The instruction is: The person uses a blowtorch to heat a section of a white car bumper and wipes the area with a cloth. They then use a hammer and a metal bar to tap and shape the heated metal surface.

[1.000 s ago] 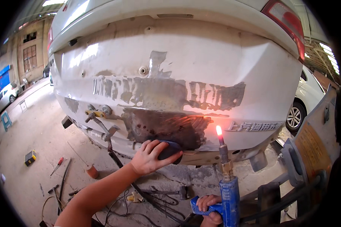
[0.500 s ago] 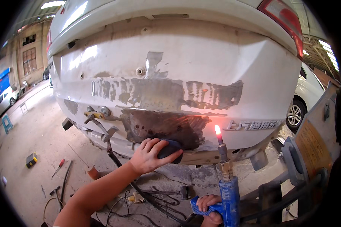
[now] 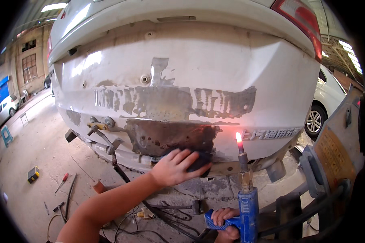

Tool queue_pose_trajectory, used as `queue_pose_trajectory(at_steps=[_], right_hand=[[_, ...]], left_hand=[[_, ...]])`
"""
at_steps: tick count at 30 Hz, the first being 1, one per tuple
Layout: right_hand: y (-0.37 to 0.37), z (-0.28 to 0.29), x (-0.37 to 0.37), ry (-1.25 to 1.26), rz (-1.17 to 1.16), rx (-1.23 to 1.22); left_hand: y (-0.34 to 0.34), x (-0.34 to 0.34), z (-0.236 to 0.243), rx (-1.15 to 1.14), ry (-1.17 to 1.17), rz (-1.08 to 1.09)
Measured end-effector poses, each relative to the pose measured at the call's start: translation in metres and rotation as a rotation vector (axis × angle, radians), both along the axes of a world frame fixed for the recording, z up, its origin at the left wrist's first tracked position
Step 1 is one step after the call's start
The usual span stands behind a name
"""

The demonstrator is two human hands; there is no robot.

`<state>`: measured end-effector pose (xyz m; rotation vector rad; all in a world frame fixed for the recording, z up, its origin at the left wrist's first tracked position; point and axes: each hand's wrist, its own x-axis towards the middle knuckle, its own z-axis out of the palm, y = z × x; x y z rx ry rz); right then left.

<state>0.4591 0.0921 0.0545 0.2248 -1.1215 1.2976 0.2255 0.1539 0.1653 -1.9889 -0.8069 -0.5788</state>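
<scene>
My left hand (image 3: 176,167) presses a dark wadded cloth or pad (image 3: 199,163) against the lower edge of the white car tailgate (image 3: 215,60). Its fingers curl over the pad, which lies on the bottom of a bare, browned metal patch (image 3: 166,135). My right hand (image 3: 225,222) grips the handle of a blue spot-welding gun (image 3: 247,208) held upright. The thin rod at the gun's end has a glowing orange tip (image 3: 239,139), just right of the patch, beside the raised metal lettering (image 3: 271,134).
A clamp (image 3: 101,125) with a cable is fixed at the panel's left. Black cables, a hammer (image 3: 196,206), a red screwdriver (image 3: 62,181) and a yellow-black box (image 3: 33,174) lie on the floor. A grey machine (image 3: 332,150) stands close on the right.
My left hand has slid right along the panel's lower edge with the pad. The gun's glowing tip appears slightly further right, while the whole car has shifted a little left in view.
</scene>
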Motion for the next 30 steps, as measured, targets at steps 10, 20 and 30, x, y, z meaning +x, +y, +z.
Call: queue_pose_trajectory(at_steps=[10,20,30], right_hand=[[-0.004,0.006,0.007,-0.022,-0.016,-0.007],[-0.005,0.005,0.001,-0.027,0.005,-0.001],[-0.001,0.005,-0.005,-0.029,0.000,0.014]], left_hand=[[0.008,-0.018,0.052,0.222,-0.699,0.095],[-0.009,-0.054,-0.030,-0.030,-0.344,0.053],[0.002,-0.061,-0.037,0.168,-0.476,0.029]])
